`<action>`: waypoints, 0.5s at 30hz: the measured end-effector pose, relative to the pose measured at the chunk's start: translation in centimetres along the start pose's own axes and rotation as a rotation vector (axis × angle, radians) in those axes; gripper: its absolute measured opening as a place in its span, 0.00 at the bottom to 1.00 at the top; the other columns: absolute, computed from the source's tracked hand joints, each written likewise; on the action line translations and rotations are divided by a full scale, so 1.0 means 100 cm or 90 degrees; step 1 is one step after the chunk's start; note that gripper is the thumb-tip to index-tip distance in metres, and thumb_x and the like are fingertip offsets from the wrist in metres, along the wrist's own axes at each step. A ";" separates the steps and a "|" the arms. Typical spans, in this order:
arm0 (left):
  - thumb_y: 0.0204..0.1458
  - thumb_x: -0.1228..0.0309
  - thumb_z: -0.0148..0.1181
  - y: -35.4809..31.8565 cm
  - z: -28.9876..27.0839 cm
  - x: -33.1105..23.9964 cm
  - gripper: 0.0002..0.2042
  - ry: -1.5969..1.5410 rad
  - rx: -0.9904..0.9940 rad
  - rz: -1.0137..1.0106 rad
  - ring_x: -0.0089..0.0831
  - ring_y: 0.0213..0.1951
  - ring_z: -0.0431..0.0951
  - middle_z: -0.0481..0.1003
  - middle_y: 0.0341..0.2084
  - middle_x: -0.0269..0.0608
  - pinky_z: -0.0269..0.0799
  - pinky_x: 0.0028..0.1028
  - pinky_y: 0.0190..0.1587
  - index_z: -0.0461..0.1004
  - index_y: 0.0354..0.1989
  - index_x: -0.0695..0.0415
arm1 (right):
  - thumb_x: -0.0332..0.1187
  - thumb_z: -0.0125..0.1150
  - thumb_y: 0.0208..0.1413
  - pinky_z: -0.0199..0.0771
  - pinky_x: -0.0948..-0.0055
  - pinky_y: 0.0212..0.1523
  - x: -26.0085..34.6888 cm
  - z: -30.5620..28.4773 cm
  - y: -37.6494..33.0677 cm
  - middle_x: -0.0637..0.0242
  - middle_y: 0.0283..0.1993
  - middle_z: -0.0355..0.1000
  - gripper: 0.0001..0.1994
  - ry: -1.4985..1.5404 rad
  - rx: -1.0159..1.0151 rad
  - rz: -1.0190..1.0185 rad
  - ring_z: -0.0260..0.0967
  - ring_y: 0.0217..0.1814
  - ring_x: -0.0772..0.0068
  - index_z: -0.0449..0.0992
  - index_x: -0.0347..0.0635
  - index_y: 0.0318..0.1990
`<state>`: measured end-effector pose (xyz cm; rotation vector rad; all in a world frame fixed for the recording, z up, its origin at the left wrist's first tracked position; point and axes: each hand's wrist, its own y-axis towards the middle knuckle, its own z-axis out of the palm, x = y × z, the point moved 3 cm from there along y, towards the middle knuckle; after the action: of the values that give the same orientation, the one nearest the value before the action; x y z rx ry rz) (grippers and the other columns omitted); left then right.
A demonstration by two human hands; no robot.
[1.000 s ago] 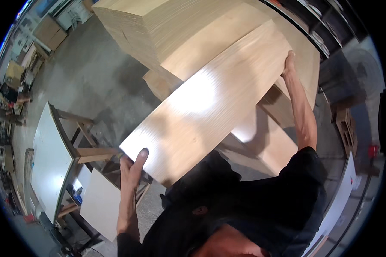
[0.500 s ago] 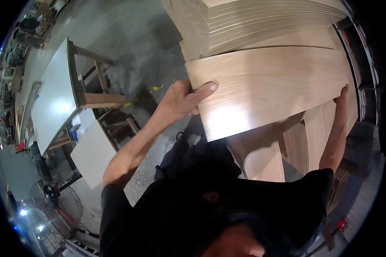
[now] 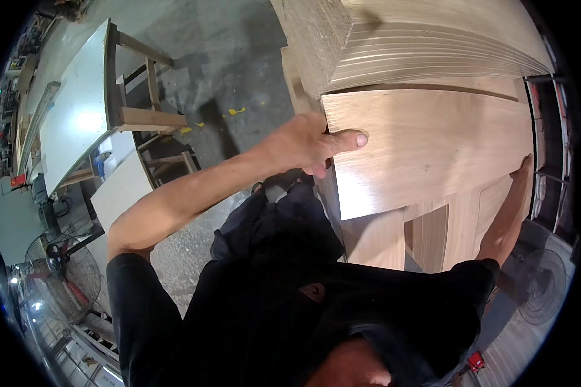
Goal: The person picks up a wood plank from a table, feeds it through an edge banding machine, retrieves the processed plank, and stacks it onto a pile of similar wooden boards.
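A wide, pale wooden board [image 3: 432, 151] with a smooth grained face lies across other wooden panels in front of me. My left hand [image 3: 313, 145] grips its left edge, with the thumb on the top face and the fingers curled beneath. At the far end of the board my right hand [image 3: 525, 169] is on the right edge near the front corner, its fingers mostly hidden. Just beyond the board rises a tall stack of thin wooden panels [image 3: 426, 55]. Nearer my body, more panels [image 3: 377, 238] show under the board's front edge.
On the left stands a white-topped table [image 3: 81, 113] with wooden legs, beside a lower white panel [image 3: 124, 184]. A caged fan [image 3: 61, 277] is at the lower left, another round fan [image 3: 542, 287] at the lower right. Dark shelving [image 3: 552, 148] borders the right side.
The board has shifted right against the stack, so its left edge now sits nearly in line with the stack's corner. Both hands have stayed on it. The whole view has also shifted.
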<state>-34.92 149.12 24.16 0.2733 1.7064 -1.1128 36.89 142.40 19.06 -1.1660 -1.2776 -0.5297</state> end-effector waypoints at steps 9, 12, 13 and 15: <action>0.50 0.37 0.52 0.006 -0.002 -0.003 0.41 -0.008 0.015 -0.068 0.33 0.23 0.79 0.75 0.25 0.51 0.78 0.26 0.24 0.67 0.54 0.68 | 0.57 0.34 0.62 0.61 0.59 0.64 0.021 0.009 0.067 0.57 0.67 0.57 0.34 -0.080 0.017 -0.050 0.57 0.67 0.54 0.55 0.40 0.66; 0.49 0.35 0.52 0.015 -0.003 0.003 0.42 0.023 0.002 -0.060 0.35 0.25 0.81 0.75 0.24 0.53 0.78 0.27 0.25 0.68 0.53 0.68 | 0.58 0.34 0.62 0.61 0.58 0.63 0.030 0.027 0.065 0.56 0.67 0.57 0.35 -0.096 0.006 -0.041 0.57 0.67 0.54 0.55 0.40 0.66; 0.49 0.35 0.52 0.016 -0.005 0.004 0.42 0.016 -0.011 -0.066 0.35 0.25 0.81 0.75 0.24 0.53 0.78 0.27 0.25 0.68 0.53 0.68 | 0.58 0.35 0.62 0.61 0.57 0.63 0.029 0.055 0.047 0.56 0.67 0.57 0.35 -0.080 0.001 -0.009 0.58 0.66 0.54 0.55 0.40 0.66; 0.49 0.35 0.52 0.013 -0.006 0.007 0.41 0.052 -0.041 -0.081 0.39 0.29 0.82 0.76 0.25 0.55 0.79 0.32 0.30 0.69 0.52 0.69 | 0.59 0.35 0.61 0.62 0.56 0.63 0.024 0.073 0.022 0.55 0.67 0.56 0.36 -0.047 -0.028 0.052 0.58 0.66 0.53 0.56 0.39 0.66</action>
<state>-34.74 150.10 22.91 0.1734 1.8502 -1.1495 36.13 150.33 19.51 -1.2788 -1.2817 -0.4602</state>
